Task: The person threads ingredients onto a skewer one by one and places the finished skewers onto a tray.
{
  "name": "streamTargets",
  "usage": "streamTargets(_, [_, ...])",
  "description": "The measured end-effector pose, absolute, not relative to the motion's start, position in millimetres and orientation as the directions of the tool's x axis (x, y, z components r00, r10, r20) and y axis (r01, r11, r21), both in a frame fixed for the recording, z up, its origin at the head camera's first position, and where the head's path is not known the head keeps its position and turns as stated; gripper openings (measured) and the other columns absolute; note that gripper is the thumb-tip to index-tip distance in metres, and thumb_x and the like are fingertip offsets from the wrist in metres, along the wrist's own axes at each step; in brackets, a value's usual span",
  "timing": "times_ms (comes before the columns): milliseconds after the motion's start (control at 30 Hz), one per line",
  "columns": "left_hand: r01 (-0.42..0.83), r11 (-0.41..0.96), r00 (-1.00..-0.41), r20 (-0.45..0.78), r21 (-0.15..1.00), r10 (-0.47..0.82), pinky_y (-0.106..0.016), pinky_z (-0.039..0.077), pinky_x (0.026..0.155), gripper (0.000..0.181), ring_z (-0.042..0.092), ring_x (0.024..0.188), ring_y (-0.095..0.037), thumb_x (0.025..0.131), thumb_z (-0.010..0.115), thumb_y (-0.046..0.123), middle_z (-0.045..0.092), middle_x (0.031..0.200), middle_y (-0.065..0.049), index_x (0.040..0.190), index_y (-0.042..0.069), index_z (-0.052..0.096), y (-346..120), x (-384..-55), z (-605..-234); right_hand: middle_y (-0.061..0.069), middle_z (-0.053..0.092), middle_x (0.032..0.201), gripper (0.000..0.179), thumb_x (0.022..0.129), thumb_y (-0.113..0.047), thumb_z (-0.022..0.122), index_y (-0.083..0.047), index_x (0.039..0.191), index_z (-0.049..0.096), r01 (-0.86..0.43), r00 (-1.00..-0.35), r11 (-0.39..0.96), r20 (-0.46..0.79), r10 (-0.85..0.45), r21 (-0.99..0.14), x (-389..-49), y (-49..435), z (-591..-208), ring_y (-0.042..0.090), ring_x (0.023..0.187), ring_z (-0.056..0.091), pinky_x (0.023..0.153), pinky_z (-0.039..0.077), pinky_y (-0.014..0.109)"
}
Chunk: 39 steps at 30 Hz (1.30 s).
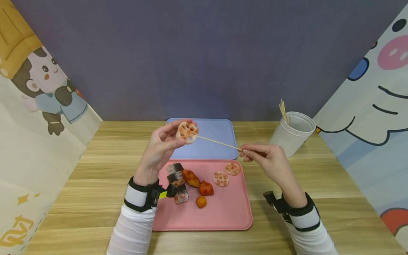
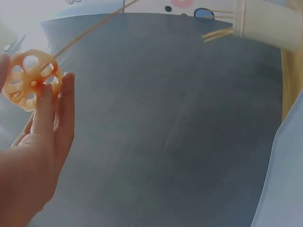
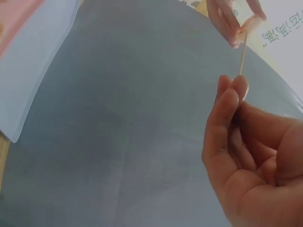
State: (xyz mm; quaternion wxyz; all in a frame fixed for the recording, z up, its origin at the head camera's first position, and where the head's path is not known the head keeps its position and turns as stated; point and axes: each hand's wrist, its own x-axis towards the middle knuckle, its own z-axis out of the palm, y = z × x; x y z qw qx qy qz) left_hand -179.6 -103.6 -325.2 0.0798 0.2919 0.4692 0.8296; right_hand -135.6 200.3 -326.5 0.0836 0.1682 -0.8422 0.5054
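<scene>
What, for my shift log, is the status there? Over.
Left hand pinches round, pale-orange, holed lotus-root slice. Right hand pinches thin, tan wooden skewer, far end at the slice. No obstruction visible between slice and right hand.

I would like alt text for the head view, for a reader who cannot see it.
A person's left hand holds up a lotus root slice, and the right hand holds a thin stick that reaches it. Below, a pink tray carries other food; a blue tray lies behind it, and a white bucket of sticks at right.

Table (image 1: 338,198): pink tray (image 1: 226,212), blue tray (image 1: 216,129), bucket (image 1: 288,140)
</scene>
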Motion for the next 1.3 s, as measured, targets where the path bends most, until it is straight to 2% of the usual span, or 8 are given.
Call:
streamTargets(167, [0.172,-0.513,-0.828,0.406,0.841,0.387,-0.025,0.053,0.085,0.041,0.064,0.101,-0.017,0.083,0.072,0.006,0.063,0.122,-0.009,0.122,0.001,0.062,-100.0,-178.1,-323.8,0.022,0.071,0.093,0.019,0.090,0.002,0.059,0.007,0.106,0.069,-0.326,-0.939,0.389,0.247,-0.240,-0.862,-135.7,199.5,-328.8,0.004,0.071,0.066,0.065,0.057,0.025])
streamTargets(400, [0.162,-0.531,-0.819,0.414,0.832,0.398,-0.024,0.053,0.085,0.044,0.063,0.104,-0.017,0.081,0.073,0.006,0.062,0.123,-0.009,0.124,0.003,0.061,-97.8,-179.0,-327.4,0.022,0.071,0.088,0.018,0.089,0.001,0.062,0.007,0.104,0.069,-0.299,-0.951,0.397,0.239,-0.196,-0.867,-133.6,199.9,-329.1,0.005,0.070,0.067,0.065,0.057,0.026])
streamTargets(533, [0.141,-0.524,-0.786,0.417,0.840,0.457,-0.025,0.052,0.087,0.048,0.062,0.107,-0.018,0.081,0.074,0.005,0.062,0.124,-0.009,0.126,0.001,0.059,-91.5,-178.9,-333.1,0.017,0.072,0.088,0.017,0.088,-0.006,0.066,0.003,0.101,0.071,-0.266,-0.959,0.385,0.201,-0.202,-0.884,-129.8,194.0,-329.7,0.007,0.069,0.067,0.064,0.058,0.030])
streamTargets(700, [0.080,-0.452,-0.735,0.359,0.888,0.575,-0.031,0.050,0.093,0.055,0.061,0.111,-0.022,0.080,0.074,0.003,0.061,0.127,-0.012,0.130,-0.005,0.053,-68.1,-177.5,-338.7,0.014,0.073,0.088,0.019,0.088,-0.013,0.067,0.001,0.099,0.073,-0.253,-0.956,0.359,0.176,-0.233,-0.898,-126.1,182.3,-330.2,0.009,0.070,0.068,0.066,0.058,0.035])
streamTargets(1067, [0.048,-0.467,-0.722,0.354,0.883,0.595,-0.029,0.052,0.091,0.060,0.063,0.107,-0.021,0.079,0.075,0.005,0.061,0.126,-0.013,0.131,-0.010,0.049,-57.1,-175.3,-345.0,0.015,0.073,0.085,0.017,0.087,-0.008,0.067,0.003,0.099,0.072,-0.271,-0.955,0.341,0.206,-0.213,-0.900,-121.0,179.5,-327.1,0.009,0.067,0.069,0.062,0.058,0.031])
streamTargets(1300, [0.005,-0.414,-0.730,0.286,0.910,0.620,-0.033,0.053,0.089,0.061,0.064,0.108,-0.023,0.076,0.077,0.002,0.062,0.126,-0.013,0.130,-0.009,0.052,-47.7,-172.9,-347.1,0.014,0.073,0.091,0.016,0.086,-0.009,0.069,0.000,0.098,0.074,-0.308,-0.948,0.398,0.242,-0.207,-0.864,-121.9,175.0,-329.4,0.003,0.075,0.067,0.066,0.057,0.024])
